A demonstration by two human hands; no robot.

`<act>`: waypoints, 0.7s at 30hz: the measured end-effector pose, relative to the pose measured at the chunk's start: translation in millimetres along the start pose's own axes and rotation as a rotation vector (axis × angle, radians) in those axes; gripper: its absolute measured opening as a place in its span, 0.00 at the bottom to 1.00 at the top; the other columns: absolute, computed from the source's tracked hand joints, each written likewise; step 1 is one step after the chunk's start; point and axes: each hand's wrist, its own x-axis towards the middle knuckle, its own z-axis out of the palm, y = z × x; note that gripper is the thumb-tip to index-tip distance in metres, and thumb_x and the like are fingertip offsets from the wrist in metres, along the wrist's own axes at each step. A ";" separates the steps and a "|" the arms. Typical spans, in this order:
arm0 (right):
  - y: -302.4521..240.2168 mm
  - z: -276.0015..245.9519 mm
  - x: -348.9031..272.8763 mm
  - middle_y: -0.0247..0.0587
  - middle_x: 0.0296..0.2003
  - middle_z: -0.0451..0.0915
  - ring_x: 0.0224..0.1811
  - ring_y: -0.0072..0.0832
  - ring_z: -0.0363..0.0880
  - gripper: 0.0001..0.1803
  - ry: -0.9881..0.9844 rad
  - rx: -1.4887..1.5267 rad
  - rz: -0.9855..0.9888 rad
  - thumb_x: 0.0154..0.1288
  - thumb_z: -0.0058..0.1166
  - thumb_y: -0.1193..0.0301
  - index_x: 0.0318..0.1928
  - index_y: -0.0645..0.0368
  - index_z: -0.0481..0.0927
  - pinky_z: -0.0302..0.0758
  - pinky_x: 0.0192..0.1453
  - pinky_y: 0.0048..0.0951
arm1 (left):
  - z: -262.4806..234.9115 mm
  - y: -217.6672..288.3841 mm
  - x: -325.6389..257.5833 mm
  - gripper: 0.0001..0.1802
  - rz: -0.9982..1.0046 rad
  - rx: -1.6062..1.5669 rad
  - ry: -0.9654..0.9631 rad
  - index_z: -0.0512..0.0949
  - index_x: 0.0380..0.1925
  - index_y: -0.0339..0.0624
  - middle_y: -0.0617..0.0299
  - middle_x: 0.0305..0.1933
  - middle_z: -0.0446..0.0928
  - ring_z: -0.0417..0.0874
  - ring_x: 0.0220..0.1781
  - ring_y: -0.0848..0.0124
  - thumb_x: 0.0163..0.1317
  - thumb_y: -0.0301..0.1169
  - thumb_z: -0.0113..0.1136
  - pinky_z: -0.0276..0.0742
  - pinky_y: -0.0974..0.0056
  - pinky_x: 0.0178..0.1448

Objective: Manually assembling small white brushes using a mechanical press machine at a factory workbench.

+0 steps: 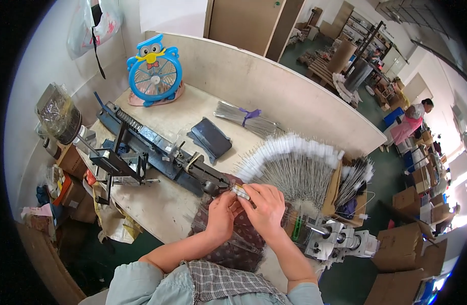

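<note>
My left hand [222, 216] and my right hand [265, 206] meet at the near end of a long dark metal bench jig [165, 151]. The right fingers pinch a small pale, yellowish-white piece [240, 191] lying against the jig's tip. Left thumb and fingers are pressed together just beside it; whatever they hold is too small or hidden to name. Beneath both hands spreads a dark brown dotted cloth [228, 254]. Right of the hands, a large fan of thin metal wires with white tufted ends [299, 170] lies on the table.
A blue character-shaped fan [155, 81], a dark pouch [211, 138] and a purple-tied wire bundle [246, 118] occupy the table. A silver motorised device [340, 241] and green-handled tool [297, 229] sit at right. A low partition [264, 76] backs the table. Another person [408, 122] stands far right among boxes.
</note>
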 end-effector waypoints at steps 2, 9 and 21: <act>-1.8 -2.1 -0.8 0.29 0.37 0.79 0.42 0.30 0.76 0.16 0.009 0.001 -0.013 0.43 0.66 0.68 0.37 0.53 0.83 0.69 0.44 0.31 | 1.8 2.4 -0.1 0.08 -0.002 0.004 0.015 0.74 0.33 0.43 0.66 0.36 0.75 0.76 0.41 0.72 0.64 0.35 0.51 0.71 0.62 0.48; 0.7 -6.0 -1.5 0.28 0.36 0.79 0.41 0.30 0.76 0.15 -0.044 0.003 -0.023 0.43 0.66 0.67 0.37 0.51 0.84 0.68 0.43 0.31 | 3.1 -0.8 1.2 0.05 0.007 0.048 0.025 0.72 0.34 0.43 0.66 0.35 0.75 0.76 0.39 0.75 0.64 0.31 0.50 0.72 0.64 0.47; 1.2 -15.1 1.2 0.31 0.38 0.80 0.42 0.32 0.76 0.15 -0.063 0.036 -0.011 0.45 0.66 0.68 0.37 0.53 0.83 0.69 0.45 0.32 | 1.9 -2.6 5.1 0.07 0.031 0.027 0.003 0.74 0.38 0.36 0.61 0.37 0.77 0.78 0.37 0.76 0.64 0.27 0.50 0.75 0.66 0.47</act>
